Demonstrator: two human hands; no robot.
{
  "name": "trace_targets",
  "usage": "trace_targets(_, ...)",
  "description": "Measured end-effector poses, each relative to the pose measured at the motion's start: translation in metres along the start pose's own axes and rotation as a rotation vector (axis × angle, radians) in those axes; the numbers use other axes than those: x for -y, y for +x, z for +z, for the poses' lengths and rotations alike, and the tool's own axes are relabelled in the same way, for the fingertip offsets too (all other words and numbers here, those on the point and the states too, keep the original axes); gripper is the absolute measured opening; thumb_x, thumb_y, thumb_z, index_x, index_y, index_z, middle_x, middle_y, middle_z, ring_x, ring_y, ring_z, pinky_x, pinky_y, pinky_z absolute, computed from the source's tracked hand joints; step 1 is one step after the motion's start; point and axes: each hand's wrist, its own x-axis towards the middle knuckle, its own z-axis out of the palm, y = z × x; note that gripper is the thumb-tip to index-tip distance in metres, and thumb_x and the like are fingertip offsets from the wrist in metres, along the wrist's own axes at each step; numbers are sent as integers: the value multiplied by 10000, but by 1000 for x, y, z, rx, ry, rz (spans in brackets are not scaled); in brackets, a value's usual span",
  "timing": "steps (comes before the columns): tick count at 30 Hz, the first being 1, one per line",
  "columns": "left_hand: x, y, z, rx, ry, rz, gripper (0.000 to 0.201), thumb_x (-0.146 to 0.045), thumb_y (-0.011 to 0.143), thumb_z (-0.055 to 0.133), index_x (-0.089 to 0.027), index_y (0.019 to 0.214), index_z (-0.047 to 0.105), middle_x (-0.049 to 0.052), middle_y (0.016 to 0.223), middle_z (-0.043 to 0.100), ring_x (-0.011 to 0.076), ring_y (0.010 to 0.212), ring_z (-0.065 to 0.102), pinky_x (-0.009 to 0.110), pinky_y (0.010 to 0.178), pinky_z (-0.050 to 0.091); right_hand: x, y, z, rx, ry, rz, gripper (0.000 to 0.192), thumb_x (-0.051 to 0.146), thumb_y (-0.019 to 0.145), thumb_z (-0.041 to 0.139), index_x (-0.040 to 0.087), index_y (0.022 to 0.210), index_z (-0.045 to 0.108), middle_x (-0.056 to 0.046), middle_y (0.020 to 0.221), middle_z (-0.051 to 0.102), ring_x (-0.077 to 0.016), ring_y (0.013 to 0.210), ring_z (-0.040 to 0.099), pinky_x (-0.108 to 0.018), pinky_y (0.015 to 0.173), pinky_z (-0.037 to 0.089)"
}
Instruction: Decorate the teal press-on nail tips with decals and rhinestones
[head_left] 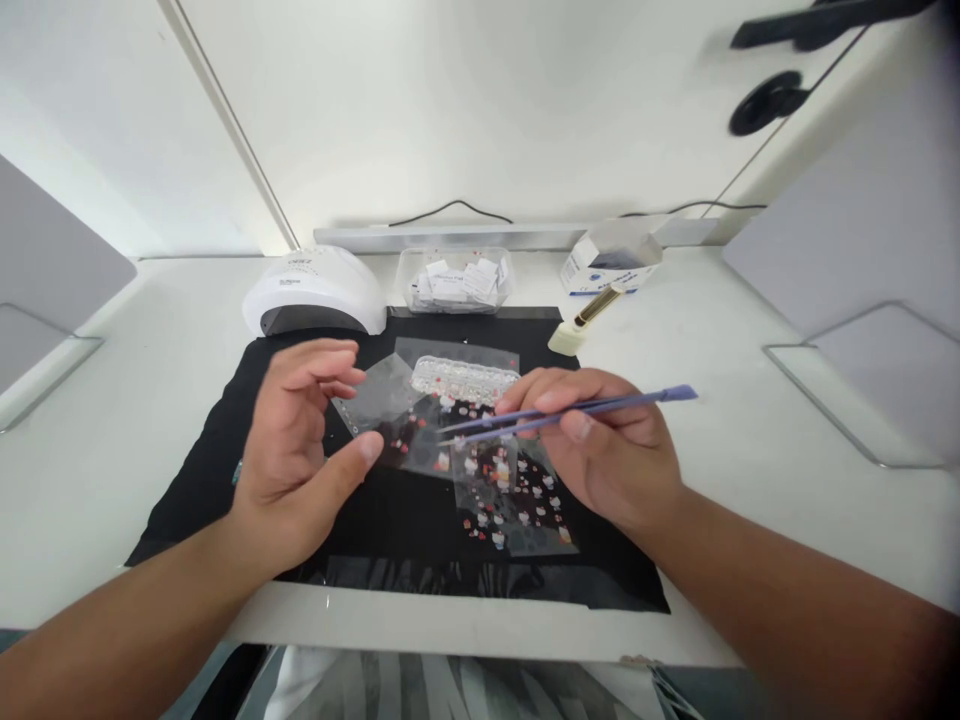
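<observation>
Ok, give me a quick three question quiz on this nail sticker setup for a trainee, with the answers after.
1. True or false: the right hand holds purple tweezers with the tips pointing toward the sticker sheets.
2. What does the left hand hold? A) a brush B) nothing, its fingers are loosely curled above the black mat C) the white box
3. Fill in: the white domed nail lamp sits at the mat's far ____ corner.

Key
1. True
2. B
3. left
</observation>
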Motion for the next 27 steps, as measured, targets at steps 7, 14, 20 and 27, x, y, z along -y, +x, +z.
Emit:
trace_targets(7,2,1,1,-15,-30,0,474,-236,793,696,-331,1228,532,27,1317,481,221,1078,534,456,948,474,-10,10,-15,-196,-129,46,78,303,811,723,230,836,732,-18,829,723,-140,725,662,-311,718,549)
trace_targets(14,2,2,2,-38,-101,12,499,-162,770,699,-309,1229,570,21,1302,502,211,1074,528,452,961,443,-15,17,-22,-330,-266,-23,59,195,817,678,226,827,726,-5,919,732,-111,727,665,-281,733,553)
trace_targets(20,0,3,-2,126,-22,191,429,-82,763,661,-226,1167,638,67,1028,635,231,962,587,408,794,487,-17,14,-21,-275,-272,-26,50,275,820,704,230,840,712,1,851,701,-124,773,662,-265,697,547)
trace_targets(27,-15,3,5,756,301,427,250,-97,840,602,-139,1087,593,83,954,633,199,855,575,377,762,497,-17,14,-21,-244,-337,-35,117,365,836,689,249,830,692,29,801,667,-114,761,655,-264,704,550)
